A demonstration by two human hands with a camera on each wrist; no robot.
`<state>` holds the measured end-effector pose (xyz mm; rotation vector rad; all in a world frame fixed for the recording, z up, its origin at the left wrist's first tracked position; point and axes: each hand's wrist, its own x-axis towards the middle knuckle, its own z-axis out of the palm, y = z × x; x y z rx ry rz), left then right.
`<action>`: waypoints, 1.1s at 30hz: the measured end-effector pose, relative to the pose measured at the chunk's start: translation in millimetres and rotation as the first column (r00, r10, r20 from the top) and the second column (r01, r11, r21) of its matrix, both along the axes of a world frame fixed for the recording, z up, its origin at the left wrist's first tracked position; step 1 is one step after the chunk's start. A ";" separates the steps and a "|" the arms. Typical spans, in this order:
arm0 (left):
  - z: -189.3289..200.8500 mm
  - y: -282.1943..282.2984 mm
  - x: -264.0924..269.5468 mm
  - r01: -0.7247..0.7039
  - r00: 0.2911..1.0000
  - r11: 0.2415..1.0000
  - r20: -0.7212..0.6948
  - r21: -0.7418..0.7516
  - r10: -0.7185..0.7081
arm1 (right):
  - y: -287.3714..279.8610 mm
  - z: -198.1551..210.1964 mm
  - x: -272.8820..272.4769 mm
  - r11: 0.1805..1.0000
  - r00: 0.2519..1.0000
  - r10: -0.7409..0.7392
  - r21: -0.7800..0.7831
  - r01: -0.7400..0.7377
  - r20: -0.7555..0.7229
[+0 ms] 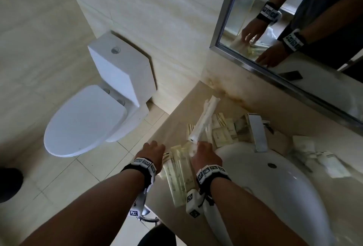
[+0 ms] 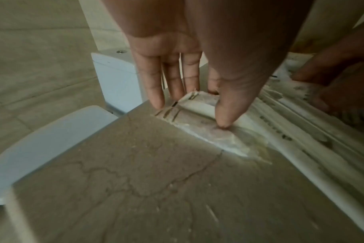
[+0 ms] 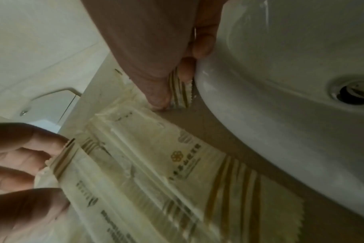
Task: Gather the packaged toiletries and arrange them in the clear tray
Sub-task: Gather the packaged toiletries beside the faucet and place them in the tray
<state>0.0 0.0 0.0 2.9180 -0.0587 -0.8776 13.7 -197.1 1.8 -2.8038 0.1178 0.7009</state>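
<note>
Several long cream packets (image 1: 177,173) (image 3: 148,164) lie side by side on the beige counter (image 1: 172,128) left of the sink. My left hand (image 1: 153,148) (image 2: 189,111) is at their far-left ends. Its fingers (image 2: 156,92) are straight against one packet's bent-up end (image 2: 194,102), and its thumb presses that packet down. My right hand (image 1: 205,154) (image 3: 172,92) grips the gold-striped end (image 3: 180,93) of a long white packet (image 1: 204,124), which stands up and away from the hand. Small square packets (image 1: 224,133) lie beside the faucet. I cannot make out the clear tray.
The white sink (image 1: 284,183) (image 3: 280,82) fills the right, with a chrome faucet (image 1: 257,132) behind it and more packets (image 1: 324,159) beyond. A mirror (image 1: 294,29) hangs above. A white toilet (image 1: 88,118) stands left of the counter edge.
</note>
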 end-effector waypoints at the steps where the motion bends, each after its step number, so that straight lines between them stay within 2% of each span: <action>1: 2.0 1.2 2.6 -0.001 1.000 1.000 -0.023 0.002 0.001 | -0.6 1.3 1.1 0.999 0.999 -0.033 0.035 0.033 -0.003; 6: -1.0 12.0 0.9 -0.009 0.998 0.999 -0.059 0.036 0.011 | -5.2 6.4 -1.3 0.994 0.991 -0.061 0.087 0.072 -0.123; 10: 5.0 16.4 -5.6 -0.026 0.998 1.000 -0.059 0.001 0.026 | -8.5 17.6 -10.7 0.989 0.985 -0.097 0.097 0.112 -0.146; 15: 22.8 17.4 -6.0 -0.092 0.985 0.993 -0.153 -0.071 0.080 | -20.8 33.2 -21.0 0.973 0.978 -0.162 0.144 0.181 -0.134; 20: 43.6 15.0 2.9 -0.178 0.983 0.981 -0.065 -0.072 0.173 | -42.1 46.7 -21.9 0.943 0.966 -0.250 0.210 0.260 -0.074; 22: 49.9 14.8 7.5 -0.215 0.977 0.975 -0.026 -0.065 0.213 | -47.7 52.4 -20.4 0.944 0.972 -0.227 0.230 0.235 -0.061; 25: 59.2 13.3 14.3 -0.280 0.958 0.957 0.037 -0.079 0.284 | -47.0 57.6 -20.1 0.950 0.992 -0.116 0.287 0.123 -0.042; 28: 62.8 9.6 20.4 -0.332 0.940 0.931 0.026 -0.150 0.339 | -38.5 61.9 -17.3 0.932 0.995 -0.090 0.350 0.096 -0.035; 33: 58.6 -6.6 26.3 -0.256 0.965 0.909 -0.026 -0.329 0.262 | -23.6 59.7 -14.2 0.937 0.998 -0.038 0.344 0.055 -0.057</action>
